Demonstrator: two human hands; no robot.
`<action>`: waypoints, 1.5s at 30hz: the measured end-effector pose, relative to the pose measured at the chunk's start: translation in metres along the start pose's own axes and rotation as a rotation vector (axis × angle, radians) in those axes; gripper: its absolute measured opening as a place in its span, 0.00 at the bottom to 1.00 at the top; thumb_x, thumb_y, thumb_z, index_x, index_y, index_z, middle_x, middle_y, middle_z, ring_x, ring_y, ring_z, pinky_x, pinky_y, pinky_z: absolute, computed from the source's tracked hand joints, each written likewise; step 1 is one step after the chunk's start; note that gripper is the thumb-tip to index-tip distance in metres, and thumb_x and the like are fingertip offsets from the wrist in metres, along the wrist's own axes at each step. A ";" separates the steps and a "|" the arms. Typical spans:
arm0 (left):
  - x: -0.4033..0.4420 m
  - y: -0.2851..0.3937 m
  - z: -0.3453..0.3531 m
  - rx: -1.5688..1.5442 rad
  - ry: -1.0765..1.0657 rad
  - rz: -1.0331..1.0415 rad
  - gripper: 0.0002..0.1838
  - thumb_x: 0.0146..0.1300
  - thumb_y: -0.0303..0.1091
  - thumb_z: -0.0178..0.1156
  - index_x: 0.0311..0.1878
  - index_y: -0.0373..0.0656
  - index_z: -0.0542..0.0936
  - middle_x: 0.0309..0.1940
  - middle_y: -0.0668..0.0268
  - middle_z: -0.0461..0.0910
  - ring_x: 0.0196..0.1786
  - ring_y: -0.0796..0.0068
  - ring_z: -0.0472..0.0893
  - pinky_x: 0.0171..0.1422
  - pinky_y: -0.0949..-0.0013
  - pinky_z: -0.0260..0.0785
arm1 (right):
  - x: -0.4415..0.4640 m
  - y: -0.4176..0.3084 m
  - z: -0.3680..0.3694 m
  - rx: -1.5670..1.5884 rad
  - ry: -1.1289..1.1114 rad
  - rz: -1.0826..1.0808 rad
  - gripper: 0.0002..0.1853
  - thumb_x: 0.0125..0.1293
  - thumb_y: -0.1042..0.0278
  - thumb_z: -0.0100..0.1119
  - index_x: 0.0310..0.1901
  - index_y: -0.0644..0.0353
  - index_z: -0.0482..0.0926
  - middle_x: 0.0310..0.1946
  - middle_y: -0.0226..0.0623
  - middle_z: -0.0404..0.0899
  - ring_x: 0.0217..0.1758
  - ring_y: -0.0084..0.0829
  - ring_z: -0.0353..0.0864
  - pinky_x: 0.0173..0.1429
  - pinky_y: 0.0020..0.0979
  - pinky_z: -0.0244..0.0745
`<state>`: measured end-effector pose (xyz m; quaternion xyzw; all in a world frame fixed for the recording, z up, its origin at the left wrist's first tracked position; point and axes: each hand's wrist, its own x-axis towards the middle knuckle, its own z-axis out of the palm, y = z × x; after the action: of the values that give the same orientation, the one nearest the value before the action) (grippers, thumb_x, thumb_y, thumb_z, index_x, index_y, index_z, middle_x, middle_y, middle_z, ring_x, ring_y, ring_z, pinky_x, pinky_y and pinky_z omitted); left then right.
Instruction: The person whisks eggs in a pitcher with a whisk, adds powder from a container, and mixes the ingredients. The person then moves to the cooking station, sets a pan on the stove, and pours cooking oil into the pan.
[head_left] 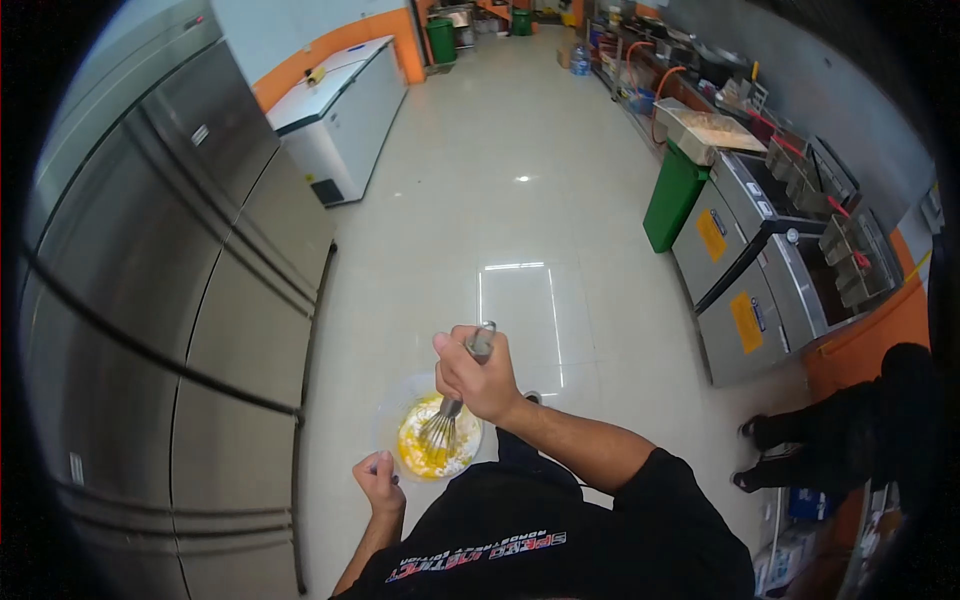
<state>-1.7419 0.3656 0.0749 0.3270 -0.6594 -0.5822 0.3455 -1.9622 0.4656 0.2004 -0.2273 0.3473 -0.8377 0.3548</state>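
One silver wire whisk (451, 407) slants near-left from the right hand (478, 375) clenching it into a translucent round bowl (394, 408); the left hand (381, 486) curls by the near-left rim. From here I can't tell its hold.

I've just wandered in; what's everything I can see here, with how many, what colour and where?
Bowl: 1, see-through, below the hands, holding a yellow-and-white mix
Whisk: 1, silver, wires in the mix
Tall cabinet: 1, steel grey, left
Chest freezer: 1, white, upper left
Fryers: 2, steel grey, right
Bins: 3, green, one by the fryers, two far off
Large bottle: 1, blue, far right
Floor: 1, pale, middle
Other person: 1, dark clothes, right edge
Distant clutter: uncounted, too small to tell
Shirt: 1, black, bottom
Right hand: 1, bare, around the whisk
Left hand: 1, bare, curled beside the bowl
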 end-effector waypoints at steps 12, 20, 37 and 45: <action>0.336 0.011 0.164 -0.225 0.050 0.038 0.22 0.64 0.40 0.56 0.16 0.43 0.66 0.16 0.73 0.67 0.21 0.84 0.64 0.25 0.74 0.51 | 0.356 -0.040 -0.095 -0.437 -0.103 -0.156 0.21 0.72 0.69 0.54 0.19 0.58 0.65 0.12 0.21 0.64 0.15 0.12 0.61 0.18 0.23 0.54; 0.599 -0.009 0.261 -0.269 0.044 -0.026 0.22 0.64 0.42 0.57 0.17 0.45 0.65 0.14 0.76 0.63 0.19 0.85 0.62 0.23 0.74 0.49 | 0.622 -0.044 -0.151 -0.677 -0.244 -0.401 0.21 0.71 0.70 0.54 0.18 0.58 0.65 0.12 0.22 0.64 0.14 0.13 0.61 0.19 0.24 0.54; 1.129 -0.021 0.611 -0.154 -0.398 0.099 0.21 0.61 0.42 0.61 0.16 0.43 0.70 0.13 0.74 0.67 0.15 0.84 0.63 0.18 0.75 0.49 | 1.075 -0.213 -0.419 -0.243 0.182 -0.328 0.20 0.71 0.69 0.55 0.18 0.57 0.65 0.11 0.21 0.63 0.13 0.14 0.60 0.18 0.23 0.55; 1.314 0.014 0.848 -0.163 -0.498 0.142 0.22 0.61 0.42 0.61 0.15 0.42 0.69 0.12 0.73 0.67 0.16 0.84 0.63 0.20 0.74 0.50 | 1.284 -0.349 -0.578 -0.264 0.205 -0.312 0.21 0.71 0.69 0.55 0.18 0.56 0.63 0.12 0.21 0.61 0.12 0.14 0.59 0.17 0.23 0.54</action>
<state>-3.1708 -0.2692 0.1162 0.0978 -0.6962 -0.6702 0.2378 -3.3054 -0.0808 0.2534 -0.2363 0.4486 -0.8486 0.1509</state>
